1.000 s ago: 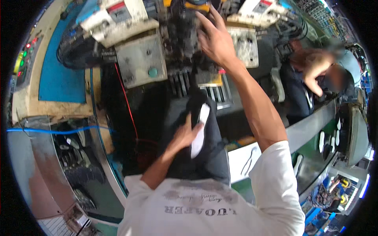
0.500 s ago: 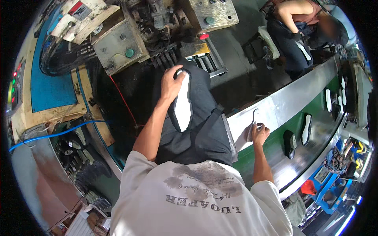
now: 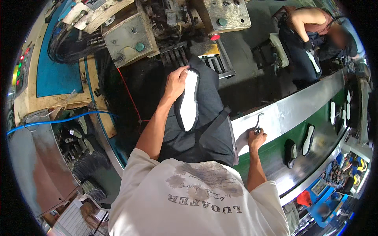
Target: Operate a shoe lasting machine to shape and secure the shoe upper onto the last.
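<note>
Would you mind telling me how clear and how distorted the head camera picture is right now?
Head view: strong fisheye, the metal conveyor rail bows and the corners go black; left hand and white insole sharp and evenly lit; glare on the rail by the right hand; co-worker's head blurred.

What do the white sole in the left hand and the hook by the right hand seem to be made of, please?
The white sole, held by the left hand, looks like matte foam or soft board: flat, dull, no shine, though the exact material is unclear. The hook at the right hand appears to be bare metal wire: thin, grey, bent in a curve. The rail behind it looks like brushed sheet metal, with a pale sheen.
</note>
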A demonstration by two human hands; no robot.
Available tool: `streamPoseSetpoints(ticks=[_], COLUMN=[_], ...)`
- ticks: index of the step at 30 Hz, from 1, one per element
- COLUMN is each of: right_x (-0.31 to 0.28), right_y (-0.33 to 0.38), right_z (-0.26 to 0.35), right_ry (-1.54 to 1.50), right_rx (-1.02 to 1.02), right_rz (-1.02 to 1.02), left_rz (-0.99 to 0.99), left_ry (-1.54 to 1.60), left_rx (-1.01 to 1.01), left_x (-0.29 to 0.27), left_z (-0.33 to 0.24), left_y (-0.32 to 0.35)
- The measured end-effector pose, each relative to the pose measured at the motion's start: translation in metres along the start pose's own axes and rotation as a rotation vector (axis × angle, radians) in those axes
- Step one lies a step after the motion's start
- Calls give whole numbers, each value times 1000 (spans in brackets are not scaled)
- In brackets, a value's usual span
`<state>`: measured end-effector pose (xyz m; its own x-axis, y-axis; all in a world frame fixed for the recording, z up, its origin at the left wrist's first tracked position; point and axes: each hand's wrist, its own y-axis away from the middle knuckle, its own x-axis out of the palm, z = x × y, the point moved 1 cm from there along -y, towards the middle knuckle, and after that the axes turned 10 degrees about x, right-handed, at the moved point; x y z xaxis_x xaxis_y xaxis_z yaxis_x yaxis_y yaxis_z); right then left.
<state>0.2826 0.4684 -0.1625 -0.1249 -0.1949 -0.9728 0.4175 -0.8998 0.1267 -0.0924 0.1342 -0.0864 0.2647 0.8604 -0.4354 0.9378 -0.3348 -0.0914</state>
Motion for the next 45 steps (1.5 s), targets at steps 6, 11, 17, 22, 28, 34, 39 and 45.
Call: streamPoseSetpoints(ticks=[6, 11, 17, 22, 28, 34, 39, 45], right_x=[-23, -70, -102, -108, -103, -84, -61, -69], right_y=[-27, -17, -3, 3, 4, 2, 17, 17], right_z=[16, 167, 309, 356, 356, 349, 332, 323], right_ry=[-955, -884, -324, -100, -86, -78, -110, -136], right_rx=[451, 112, -608, -706, -699, -1085, -964, -983], right_rz=[633, 1063, 985, 1027, 1011, 598, 555, 536], left_rz=[204, 161, 130, 91, 102, 101, 96, 140], left_ry=[84, 341, 317, 266, 284, 272, 248, 256], left_rx=[-89, -153, -124, -34, -57, -61, -39, -68], left_x=[-6, 13, 13, 16, 13, 11, 7, 4], left_z=[0, -1, -3, 10, 10, 6, 2, -1], left_y=[1, 23, 26, 31, 30, 28, 27, 28])
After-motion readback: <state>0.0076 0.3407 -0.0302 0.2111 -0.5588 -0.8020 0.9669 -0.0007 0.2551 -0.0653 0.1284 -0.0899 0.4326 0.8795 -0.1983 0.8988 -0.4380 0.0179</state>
